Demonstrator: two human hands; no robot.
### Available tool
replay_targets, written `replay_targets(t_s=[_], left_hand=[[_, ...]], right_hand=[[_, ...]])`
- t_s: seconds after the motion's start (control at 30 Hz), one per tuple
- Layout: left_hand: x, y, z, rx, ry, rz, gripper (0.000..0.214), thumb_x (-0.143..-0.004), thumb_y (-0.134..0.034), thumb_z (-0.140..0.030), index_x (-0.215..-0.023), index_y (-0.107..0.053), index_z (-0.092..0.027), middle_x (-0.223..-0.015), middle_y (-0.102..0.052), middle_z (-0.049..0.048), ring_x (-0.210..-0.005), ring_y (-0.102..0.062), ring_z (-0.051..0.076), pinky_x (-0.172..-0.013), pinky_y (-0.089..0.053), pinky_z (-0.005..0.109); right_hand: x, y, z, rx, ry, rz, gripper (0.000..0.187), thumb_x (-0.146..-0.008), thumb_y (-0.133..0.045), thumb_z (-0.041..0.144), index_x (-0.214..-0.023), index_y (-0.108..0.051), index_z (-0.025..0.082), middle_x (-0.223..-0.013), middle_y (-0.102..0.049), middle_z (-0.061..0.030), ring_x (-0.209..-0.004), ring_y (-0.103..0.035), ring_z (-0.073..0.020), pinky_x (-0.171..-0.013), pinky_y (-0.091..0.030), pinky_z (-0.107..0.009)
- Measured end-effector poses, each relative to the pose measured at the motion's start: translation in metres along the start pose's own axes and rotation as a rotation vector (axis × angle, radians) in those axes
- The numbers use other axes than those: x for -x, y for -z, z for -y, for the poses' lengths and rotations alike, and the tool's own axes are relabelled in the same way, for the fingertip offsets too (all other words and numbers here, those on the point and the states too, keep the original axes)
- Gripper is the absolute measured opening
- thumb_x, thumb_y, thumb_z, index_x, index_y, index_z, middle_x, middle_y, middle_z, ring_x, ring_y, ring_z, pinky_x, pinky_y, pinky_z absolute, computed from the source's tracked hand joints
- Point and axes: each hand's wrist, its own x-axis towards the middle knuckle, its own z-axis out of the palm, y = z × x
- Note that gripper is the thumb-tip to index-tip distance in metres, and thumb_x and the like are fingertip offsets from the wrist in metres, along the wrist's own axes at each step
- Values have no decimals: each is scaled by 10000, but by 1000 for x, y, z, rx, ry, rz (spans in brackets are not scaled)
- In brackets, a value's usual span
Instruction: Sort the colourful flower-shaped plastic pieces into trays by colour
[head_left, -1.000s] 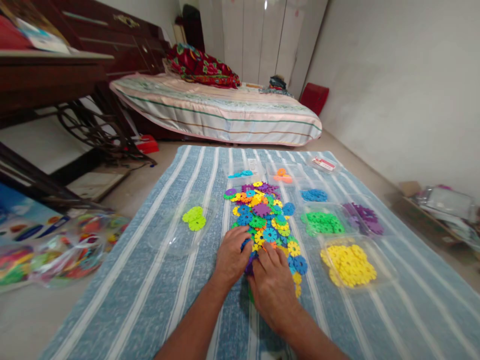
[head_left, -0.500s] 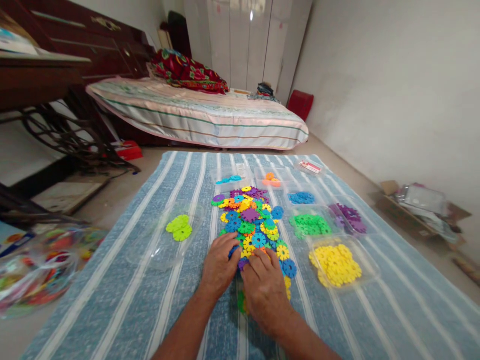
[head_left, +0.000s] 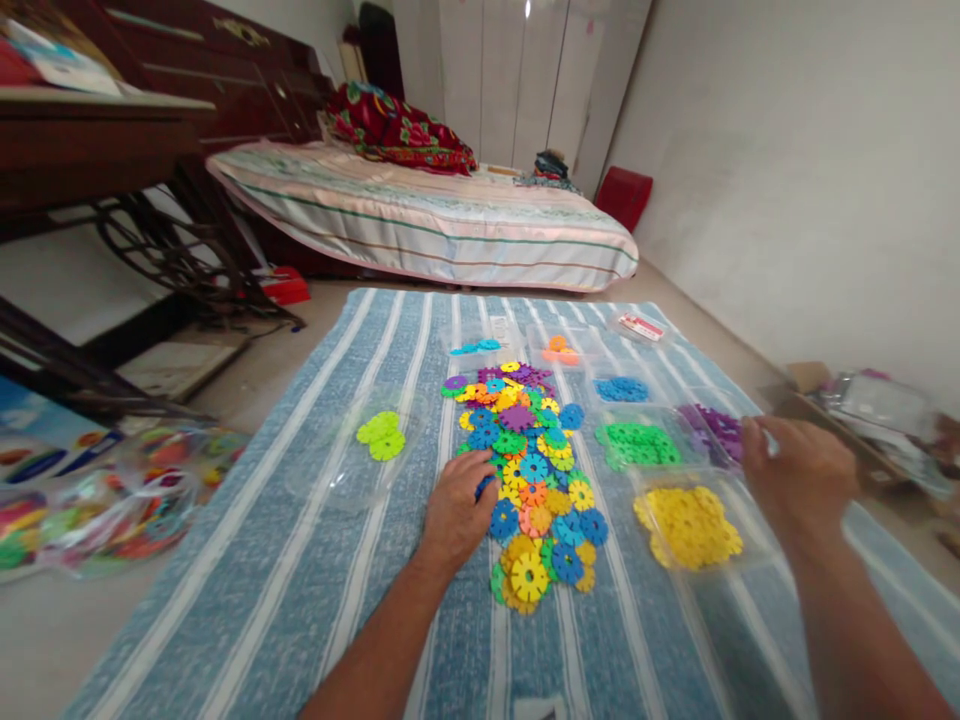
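Note:
A heap of colourful notched plastic discs [head_left: 529,470] lies in the middle of the striped cloth. At its left edge, my left hand [head_left: 459,505] has its fingers curled round a dark blue disc [head_left: 484,487]. My right hand [head_left: 799,475] is at the right, beside the clear box of purple discs [head_left: 716,432], with its fingers pinched together. Whatever the pinch contains cannot be made out. Closer to me stands a clear box of yellow discs [head_left: 690,525]. Green discs [head_left: 637,445] fill another box to the left of the purple ones.
Further clear boxes hold blue discs [head_left: 621,389], orange discs [head_left: 559,350] and light-blue discs [head_left: 476,347]. Lime discs [head_left: 382,436] sit in a box at the left. Beyond the cloth [head_left: 255,560] are a bed [head_left: 450,225], a cardboard box [head_left: 814,375] and bagged toys [head_left: 127,510].
My right hand has moved from the heap out to the right, to the purple discs' box. A purple disc between my hands is gone from the heap. My left hand stays at the heap.

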Motion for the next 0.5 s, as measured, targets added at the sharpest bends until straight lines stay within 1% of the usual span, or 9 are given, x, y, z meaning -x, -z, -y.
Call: replay_targets(t_s=[0.07, 0.17, 0.23, 0.27, 0.33, 0.43, 0.5], left_hand=[[0, 1, -1, -6, -1, 7, 178, -809, -485, -232, -850, -653, -189, -1051, -669, 72, -1044, -570, 221, -947, -454, 422], [0, 1, -1, -11, -2, 16, 181, -813, -478, -232, -839, -652, -190, -1059, -666, 72, -1045, -571, 219, -954, -446, 424], [0, 2, -1, -14, 1, 18, 179, -812, -479, -231, -843, -651, -190, -1059, -666, 72, -1045, -570, 218, -953, -447, 424], [-1, 2, -2, -15, 2, 16, 178, -811, -481, -230, -846, -651, -190, -1058, -666, 73, -1044, -570, 218, -950, -449, 424], [-1, 2, -2, -17, 0, 15, 176, -808, -486, -230, -851, -652, -189, -1059, -666, 75, -1041, -571, 220, -946, -452, 426], [-1, 1, -2, -13, -5, 7, 176, -805, -491, -234, -854, -654, -189, -1062, -666, 77, -1041, -571, 226, -941, -457, 433], [0, 1, -1, -10, -4, 1, 178, -802, -494, -233, -861, -656, -188, -1064, -666, 78, -1045, -570, 229, -937, -462, 435]], right_hand=[[16, 6, 25, -186, 69, 47, 258, -857, -479, 318, -717, -632, 166, -704, -636, -77, -673, -564, -190, -639, -418, -322], [50, 18, 81, -498, 163, 113, 186, -867, -488, 283, -779, -623, 190, -790, -654, -58, -799, -596, -184, -768, -479, -347], [70, 24, 115, -628, 208, 203, 150, -868, -488, 259, -851, -625, 202, -865, -655, -60, -897, -591, -186, -833, -486, -363], [77, 26, 128, -658, 225, 250, 144, -864, -494, 256, -882, -625, 200, -896, -652, -64, -942, -581, -193, -857, -482, -373], [84, 26, 147, -650, 243, 335, 155, -853, -505, 244, -937, -623, 189, -970, -641, -79, -1039, -544, -220, -893, -466, -400], [82, 22, 161, -549, 241, 448, 193, -818, -546, 231, -984, -622, 168, -1085, -606, -112, -1156, -462, -275, -921, -435, -442], [77, 20, 166, -491, 241, 529, 186, -794, -582, 242, -954, -634, 162, -1118, -591, -124, -1177, -437, -293, -926, -424, -444]])
